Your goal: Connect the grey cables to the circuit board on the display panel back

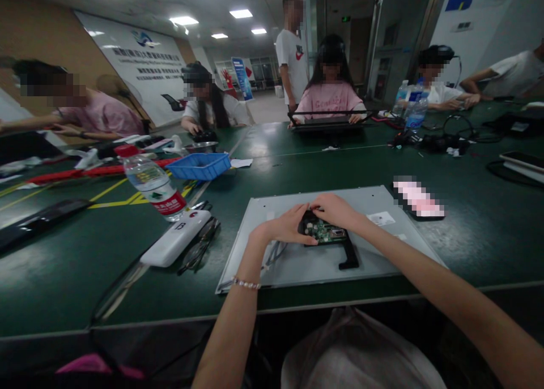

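Note:
A green circuit board [325,231] in a black bracket [349,256] rests on a flat grey metal panel [293,270] in front of me. My left hand [287,226] is closed around the board's left side, its thumb along the near edge. At the far left corner of the board, my right hand [334,209] has its fingers bent together beside the left fingertips. What those right fingers pinch, if anything, is hidden. Thin grey cables [275,254] run over the panel below my left wrist.
Left of the panel are a water bottle [155,185], a white power bank [176,239], glasses [199,244] and a blue bin [199,166]. A phone [419,197] lies to the right. Several people sit around the green table [480,247]; one person [292,49] stands behind.

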A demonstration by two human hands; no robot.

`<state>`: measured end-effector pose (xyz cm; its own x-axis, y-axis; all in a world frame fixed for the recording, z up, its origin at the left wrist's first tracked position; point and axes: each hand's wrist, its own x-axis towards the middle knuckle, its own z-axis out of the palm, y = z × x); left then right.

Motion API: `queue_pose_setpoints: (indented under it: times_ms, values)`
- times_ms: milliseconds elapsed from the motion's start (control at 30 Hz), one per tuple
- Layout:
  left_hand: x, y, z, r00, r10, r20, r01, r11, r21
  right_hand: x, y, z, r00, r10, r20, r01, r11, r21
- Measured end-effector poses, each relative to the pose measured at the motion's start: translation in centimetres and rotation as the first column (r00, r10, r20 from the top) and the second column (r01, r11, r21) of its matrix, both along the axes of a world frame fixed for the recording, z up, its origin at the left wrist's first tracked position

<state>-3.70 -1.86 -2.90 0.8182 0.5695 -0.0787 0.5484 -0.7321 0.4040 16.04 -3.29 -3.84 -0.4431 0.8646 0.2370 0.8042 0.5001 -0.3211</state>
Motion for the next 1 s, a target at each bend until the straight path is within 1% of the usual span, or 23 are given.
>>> queue_pose_setpoints:
  times_ms: [167, 300, 433, 500, 567, 667, 733, 800, 900, 1000]
  values:
    - [-0.1, 0.0, 0.0, 1.0, 0.004, -0.02, -0.004, 1.0, -0.01, 0.3, 0.2, -0.1, 0.999, 0.028, -0.019, -0.029, 0.999, -0.036]
    - [-0.3, 0.0, 0.2, 1.0, 0.027, -0.008, -0.027, 0.999, -0.02, 0.6, 0.2, 0.1, 0.999, 0.016, -0.044, -0.017, 1.0, -0.015]
    - [-0.4, -0.2, 0.7, 0.998, 0.062, -0.03, -0.063, 0.998, -0.03, 1.7, -0.2, 0.8, 0.998, -0.022, -0.053, 0.021, 1.0, -0.01]
    - [-0.4, -0.3, 0.8, 0.996, 0.084, -0.039, -0.085, 0.996, -0.034, 3.0, -0.6, 1.2, 0.998, -0.054, -0.042, 0.054, 0.998, -0.017]
    - [-0.3, -0.4, 0.9, 0.995, 0.093, -0.035, -0.094, 0.995, -0.03, 4.9, -1.0, 1.5, 0.995, -0.091, -0.026, 0.09, 0.995, -0.044]
    - [0.0, -0.5, 1.0, 0.996, 0.085, -0.033, -0.086, 0.996, -0.021, 8.4, -1.9, 1.6, 0.99, -0.141, -0.005, 0.139, 0.976, -0.166]
    - [0.2, -0.6, 1.1, 0.996, 0.083, -0.027, -0.083, 0.997, -0.006, 10.7, -2.5, 1.3, 0.982, -0.186, -0.012, 0.177, 0.952, -0.248]
    - [0.5, -0.8, 1.1, 0.996, 0.083, -0.016, -0.083, 0.996, 0.015, 12.6, -3.1, 0.9, 0.974, -0.227, -0.026, 0.209, 0.933, -0.293]
    - [0.9, -1.0, 1.1, 0.997, 0.079, -0.006, -0.079, 0.996, 0.049, 14.0, -3.9, 0.0, 0.974, -0.228, -0.014, 0.211, 0.921, -0.327]
    - [1.4, -1.3, 1.1, 0.998, 0.059, 0.005, -0.059, 0.995, 0.08, 14.2, -4.5, -0.6, 0.974, -0.225, -0.003, 0.21, 0.912, -0.353]
